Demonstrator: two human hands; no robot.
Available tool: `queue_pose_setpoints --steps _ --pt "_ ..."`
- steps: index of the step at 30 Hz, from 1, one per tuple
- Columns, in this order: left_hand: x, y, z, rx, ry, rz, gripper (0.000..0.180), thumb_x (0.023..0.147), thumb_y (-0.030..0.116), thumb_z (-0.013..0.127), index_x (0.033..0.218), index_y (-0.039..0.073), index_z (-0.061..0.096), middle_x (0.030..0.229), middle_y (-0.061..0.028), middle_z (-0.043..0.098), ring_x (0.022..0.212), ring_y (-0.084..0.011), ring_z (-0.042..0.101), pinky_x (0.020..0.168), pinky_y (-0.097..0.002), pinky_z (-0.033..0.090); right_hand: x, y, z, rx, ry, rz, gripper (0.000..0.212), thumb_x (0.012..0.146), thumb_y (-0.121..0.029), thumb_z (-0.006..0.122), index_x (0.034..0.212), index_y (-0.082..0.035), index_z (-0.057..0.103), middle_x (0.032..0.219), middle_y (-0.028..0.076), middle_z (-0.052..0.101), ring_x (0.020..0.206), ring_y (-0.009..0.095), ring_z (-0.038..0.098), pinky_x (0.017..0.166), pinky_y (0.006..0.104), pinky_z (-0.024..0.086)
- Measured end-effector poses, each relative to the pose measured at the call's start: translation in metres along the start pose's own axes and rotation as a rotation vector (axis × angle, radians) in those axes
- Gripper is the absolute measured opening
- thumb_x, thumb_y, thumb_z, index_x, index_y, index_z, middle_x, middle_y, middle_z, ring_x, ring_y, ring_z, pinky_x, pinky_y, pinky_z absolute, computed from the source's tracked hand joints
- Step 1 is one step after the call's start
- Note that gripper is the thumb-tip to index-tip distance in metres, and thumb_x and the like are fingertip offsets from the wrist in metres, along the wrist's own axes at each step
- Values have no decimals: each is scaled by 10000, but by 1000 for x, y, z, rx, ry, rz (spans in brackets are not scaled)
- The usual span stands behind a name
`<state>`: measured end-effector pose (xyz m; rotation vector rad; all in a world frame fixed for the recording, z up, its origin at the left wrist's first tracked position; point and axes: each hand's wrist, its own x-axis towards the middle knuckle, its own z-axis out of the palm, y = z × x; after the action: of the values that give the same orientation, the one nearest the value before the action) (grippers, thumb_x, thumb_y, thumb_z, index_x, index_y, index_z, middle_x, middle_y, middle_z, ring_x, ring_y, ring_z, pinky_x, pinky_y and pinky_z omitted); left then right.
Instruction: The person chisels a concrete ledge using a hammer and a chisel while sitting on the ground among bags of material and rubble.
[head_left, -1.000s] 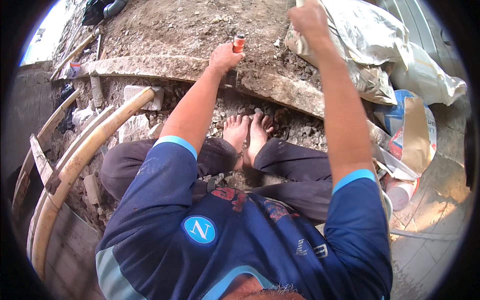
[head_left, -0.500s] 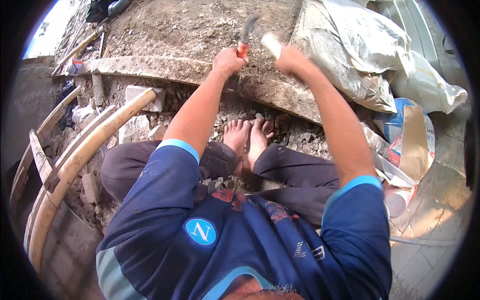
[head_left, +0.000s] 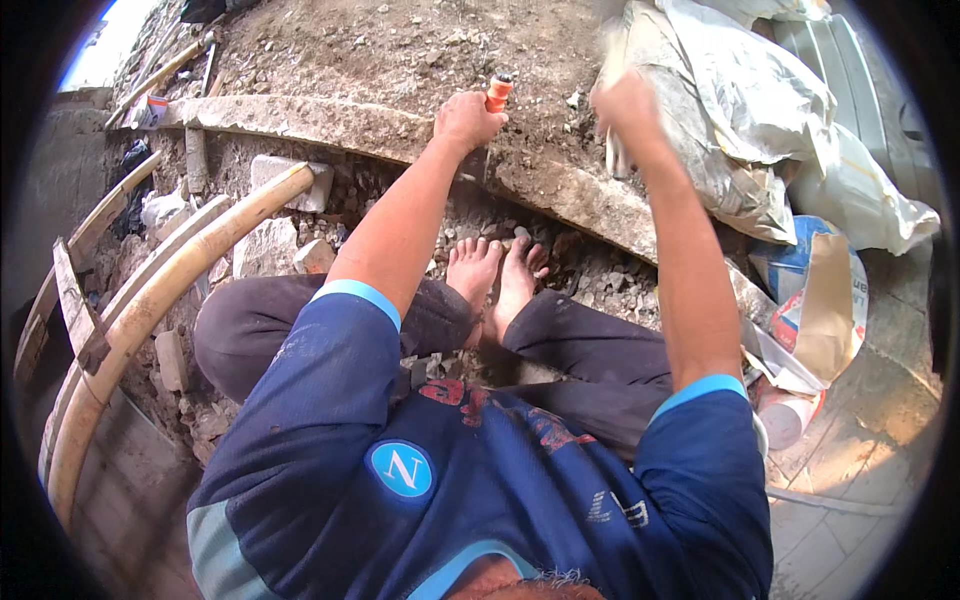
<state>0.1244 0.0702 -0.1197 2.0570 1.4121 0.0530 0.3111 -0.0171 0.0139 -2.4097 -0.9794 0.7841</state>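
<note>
My left hand [head_left: 468, 122] is closed around the orange grip of a chisel [head_left: 499, 92], whose dark top end sticks up above my fist. A thin stretch of its shaft seems to show below the hand, by the edge of a long stone slab [head_left: 560, 192]. Whether the tip touches the stone, I cannot tell. Raised to the right, my right hand [head_left: 630, 110] grips the pale handle of a hammer [head_left: 617, 50]. Motion blurs the hammer's upper end, so its head is not clear. The two tools are apart.
My bare feet [head_left: 497, 285] rest on rubble just below the slab. White sacks [head_left: 750, 90] lie at the far right, above a torn blue-and-white paper bag [head_left: 830, 290]. Curved wooden poles [head_left: 180, 270] stand at left, near pale stone blocks [head_left: 290, 182]. Loose soil [head_left: 340, 60] lies beyond the slab.
My right hand has swung right and slightly up with the hammer, away from the chisel. My left hand keeps the chisel in nearly the same place, shifted slightly right.
</note>
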Motion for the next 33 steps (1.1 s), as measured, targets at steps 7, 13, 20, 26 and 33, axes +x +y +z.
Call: queue_pose_setpoints --steps 7,13,20,26,33 --pt "1 -8 -4 48 18 -4 399 789 436 717 996 95 720 1086 -137 688 1079 -294 625 937 -411 498 16 -18 -52 58 -180 -54 165 782 -11 575 919 81 580 663 85 566 536 121 545 437 262 451" --pt "3 0 0 74 -54 -37 387 792 464 723 991 131 728 1104 -110 691 1102 -279 625 936 -403 501 13 15 14 -331 -168 -132 276 806 -32 571 1061 66 607 812 167 643 656 186 626 536 307 499" --pt "6 -9 -1 102 -21 -24 384 791 448 720 1028 147 726 1110 -127 691 1079 -296 640 925 -412 508 8 -38 -38 183 55 -102 263 800 -85 629 1003 77 586 718 114 611 551 174 582 461 314 472" --pt "3 2 -5 59 -30 -70 426 801 434 689 1036 80 714 1102 -145 691 1063 -313 645 923 -413 509 17 15 18 -479 -348 -224 384 785 -108 584 1114 88 609 985 266 665 895 308 679 816 388 533" --pt "2 -6 2 85 46 7 399 811 425 652 1001 78 709 1078 -163 694 1047 -322 649 927 -418 504 36 -47 -52 214 135 -53 201 803 -50 627 926 109 618 744 162 645 576 183 644 390 287 464"
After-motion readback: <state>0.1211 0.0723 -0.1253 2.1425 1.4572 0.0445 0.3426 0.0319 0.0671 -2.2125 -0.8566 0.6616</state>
